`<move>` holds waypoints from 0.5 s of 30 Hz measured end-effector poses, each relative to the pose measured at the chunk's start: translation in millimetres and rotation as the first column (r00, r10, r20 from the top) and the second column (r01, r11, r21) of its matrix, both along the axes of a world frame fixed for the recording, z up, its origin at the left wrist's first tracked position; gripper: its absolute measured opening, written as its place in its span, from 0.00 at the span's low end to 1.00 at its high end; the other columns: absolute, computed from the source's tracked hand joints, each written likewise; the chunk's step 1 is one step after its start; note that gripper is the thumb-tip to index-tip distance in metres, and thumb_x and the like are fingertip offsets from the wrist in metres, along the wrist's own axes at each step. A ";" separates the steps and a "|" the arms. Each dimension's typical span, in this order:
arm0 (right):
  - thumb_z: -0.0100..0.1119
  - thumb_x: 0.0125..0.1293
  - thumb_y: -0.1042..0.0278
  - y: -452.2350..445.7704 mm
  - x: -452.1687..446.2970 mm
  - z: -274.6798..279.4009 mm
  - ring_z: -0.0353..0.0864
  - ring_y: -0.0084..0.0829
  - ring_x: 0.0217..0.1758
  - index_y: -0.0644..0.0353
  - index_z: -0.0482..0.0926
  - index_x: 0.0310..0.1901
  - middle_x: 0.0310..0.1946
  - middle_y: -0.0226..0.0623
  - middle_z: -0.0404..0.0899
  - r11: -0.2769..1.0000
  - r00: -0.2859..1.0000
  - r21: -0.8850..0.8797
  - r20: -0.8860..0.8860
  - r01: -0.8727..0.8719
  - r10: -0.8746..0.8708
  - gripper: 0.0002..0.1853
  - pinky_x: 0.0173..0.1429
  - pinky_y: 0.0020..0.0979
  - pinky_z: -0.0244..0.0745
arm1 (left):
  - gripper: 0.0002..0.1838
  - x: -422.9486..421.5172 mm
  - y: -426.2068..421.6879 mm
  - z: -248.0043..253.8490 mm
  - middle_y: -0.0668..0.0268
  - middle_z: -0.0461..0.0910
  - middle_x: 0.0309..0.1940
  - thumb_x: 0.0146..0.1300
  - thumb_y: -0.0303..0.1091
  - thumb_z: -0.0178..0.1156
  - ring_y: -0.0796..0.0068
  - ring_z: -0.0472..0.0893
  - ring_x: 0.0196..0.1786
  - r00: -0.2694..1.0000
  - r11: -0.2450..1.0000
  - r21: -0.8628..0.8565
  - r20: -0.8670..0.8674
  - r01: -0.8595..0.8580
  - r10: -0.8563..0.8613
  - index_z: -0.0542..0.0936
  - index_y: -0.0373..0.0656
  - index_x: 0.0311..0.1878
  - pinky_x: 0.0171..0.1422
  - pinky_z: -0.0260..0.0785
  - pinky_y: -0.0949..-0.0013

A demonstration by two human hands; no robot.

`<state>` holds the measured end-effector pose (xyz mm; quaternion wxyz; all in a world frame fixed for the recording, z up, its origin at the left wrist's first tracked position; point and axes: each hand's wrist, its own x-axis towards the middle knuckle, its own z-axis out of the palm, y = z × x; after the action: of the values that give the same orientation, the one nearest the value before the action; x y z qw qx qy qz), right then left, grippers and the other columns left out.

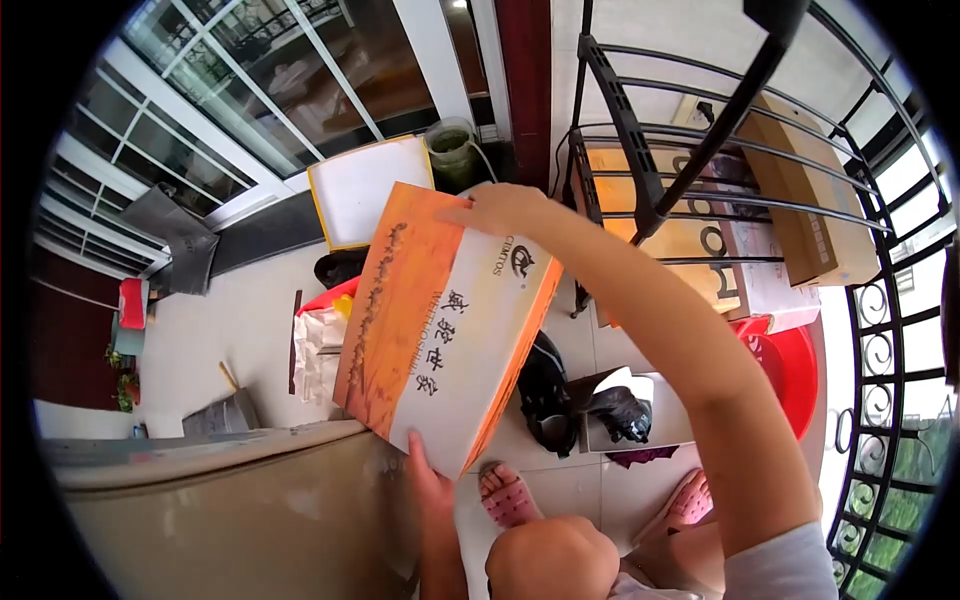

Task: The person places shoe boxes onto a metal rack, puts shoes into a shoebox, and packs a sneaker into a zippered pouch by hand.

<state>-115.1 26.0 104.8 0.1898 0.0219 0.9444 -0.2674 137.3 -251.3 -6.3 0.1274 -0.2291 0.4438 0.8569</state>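
An orange-and-white cardboard box (440, 330) with a printed camel band and dark characters is held tilted in front of me, between my two hands. My right hand (505, 210) is closed over its far upper edge. At the near lower corner my left hand (430, 488) grips it, thumb on the printed face and the other fingers hidden behind. Below the box on the right, a black plastic bag (545, 400) lies on the tiles, beside an open box (665, 420) with a dark plastic-wrapped item (622, 412) and white paper in it.
An open white box with yellow edges (370, 190) and a green glass jar (452, 155) stand by the glass doors. A black metal rack (640, 190), cartons (810, 200) and a red basin (800, 370) are on the right. A brownish panel (250, 510) fills the lower left.
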 end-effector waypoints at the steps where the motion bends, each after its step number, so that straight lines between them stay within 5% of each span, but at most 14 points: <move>1: 0.43 0.53 0.23 -3.4 8.2 -7.2 0.78 0.36 0.54 0.55 0.81 0.49 0.49 0.45 0.78 0.994 0.994 0.055 -0.059 0.094 -0.091 0.41 0.57 0.38 0.70 | 0.31 1.3 1.4 2.9 0.59 0.61 0.65 0.69 0.48 0.48 0.63 0.63 0.66 0.999 0.984 -0.180 -0.045 0.014 -0.022 0.58 0.38 0.68 0.69 0.57 0.60; 3: 0.42 0.53 0.22 -5.0 10.9 -20.1 0.77 0.36 0.55 0.54 0.81 0.50 0.49 0.45 0.78 0.985 0.985 0.069 -0.073 0.160 -0.155 0.42 0.59 0.37 0.68 | 0.30 2.0 5.2 11.0 0.58 0.60 0.66 0.70 0.46 0.48 0.62 0.63 0.66 0.996 0.936 -0.351 -0.077 0.025 -0.056 0.57 0.37 0.68 0.69 0.56 0.59; 5: 0.40 0.53 0.21 -3.0 16.4 -26.8 0.76 0.37 0.57 0.54 0.80 0.51 0.50 0.45 0.77 0.974 0.976 0.084 -0.079 0.212 -0.205 0.43 0.61 0.37 0.67 | 0.32 0.2 12.3 23.2 0.56 0.57 0.67 0.69 0.43 0.48 0.60 0.62 0.66 0.987 0.973 -0.176 -0.082 -0.151 0.139 0.53 0.36 0.69 0.70 0.55 0.57; 6: 0.39 0.53 0.21 2.5 18.8 -27.3 0.74 0.38 0.58 0.55 0.79 0.52 0.51 0.47 0.77 0.966 0.964 -0.047 -0.074 0.252 -0.255 0.44 0.62 0.37 0.66 | 0.32 0.5 13.4 22.1 0.56 0.57 0.67 0.69 0.43 0.48 0.60 0.62 0.66 0.987 0.971 -0.178 -0.070 -0.157 0.147 0.53 0.36 0.69 0.70 0.55 0.57; 9: 0.36 0.54 0.21 14.5 16.7 -48.5 0.73 0.41 0.60 0.60 0.76 0.55 0.54 0.50 0.74 0.893 0.924 -0.262 -0.010 0.366 -0.382 0.47 0.64 0.36 0.63 | 0.35 2.0 17.4 21.7 0.53 0.55 0.68 0.68 0.43 0.48 0.59 0.61 0.67 0.955 0.904 -0.359 -0.262 -0.232 0.141 0.47 0.36 0.71 0.70 0.53 0.58; 11: 0.34 0.57 0.22 19.7 21.8 -57.9 0.71 0.44 0.60 0.67 0.73 0.56 0.56 0.54 0.72 0.767 0.864 -0.452 0.017 0.455 -0.503 0.49 0.64 0.35 0.61 | 0.38 1.7 20.0 18.8 0.50 0.54 0.67 0.67 0.39 0.50 0.60 0.60 0.67 0.938 0.670 -0.706 -0.343 -0.230 -0.039 0.42 0.36 0.71 0.69 0.53 0.60; 12: 0.34 0.57 0.22 22.1 20.5 -62.3 0.71 0.44 0.60 0.67 0.73 0.56 0.56 0.54 0.72 0.768 0.865 -0.452 0.020 0.455 -0.501 0.49 0.64 0.35 0.61 | 0.38 0.5 18.4 16.8 0.50 0.54 0.67 0.67 0.39 0.50 0.60 0.60 0.67 0.939 0.669 -0.707 -0.341 -0.230 -0.037 0.42 0.36 0.71 0.69 0.53 0.60; 15: 0.38 0.64 0.31 18.0 22.1 -66.7 0.70 0.38 0.59 0.69 0.69 0.58 0.55 0.49 0.72 0.306 0.704 -0.863 0.078 0.403 -0.706 0.42 0.64 0.31 0.59 | 0.43 1.1 19.1 18.8 0.49 0.54 0.65 0.61 0.31 0.58 0.62 0.63 0.64 0.860 0.663 -0.696 -0.487 -0.275 -0.154 0.40 0.34 0.70 0.67 0.56 0.60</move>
<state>-93.0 44.0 38.1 -0.0839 0.2151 0.6441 -0.7293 138.4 -232.2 12.5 -0.1285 -0.0423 0.7634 0.6316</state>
